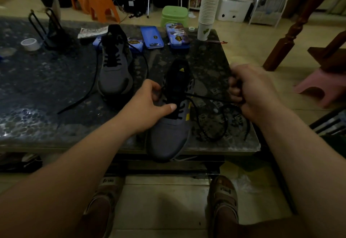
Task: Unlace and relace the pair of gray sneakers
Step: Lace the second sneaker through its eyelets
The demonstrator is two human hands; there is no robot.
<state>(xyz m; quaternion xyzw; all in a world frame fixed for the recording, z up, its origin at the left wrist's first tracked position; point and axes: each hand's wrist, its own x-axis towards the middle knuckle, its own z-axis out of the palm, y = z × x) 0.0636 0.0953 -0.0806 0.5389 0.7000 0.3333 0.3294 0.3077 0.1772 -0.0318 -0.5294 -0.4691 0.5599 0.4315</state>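
Two gray sneakers stand on a dark marbled table [46,91]. The near sneaker [168,134] pokes its toe over the table's front edge; its black tongue carries a yellow logo. My left hand [149,104] grips its left side, thumb lying across the lower lacing. My right hand [250,89], to the right of the shoe, is curled round its black lace [207,99], which runs taut from the eyelets and loops loosely on the table. The far sneaker [115,65] sits behind and left, its black lace [89,91] trailing loose across the table.
Behind the shoes lie blue tin cases [152,36], a stack of paper cups [207,13], a roll of white tape [30,44] and a black wire stand [50,30]. Orange stools [93,3], a green stool [174,16] and a pink stool [316,86] stand on the floor.
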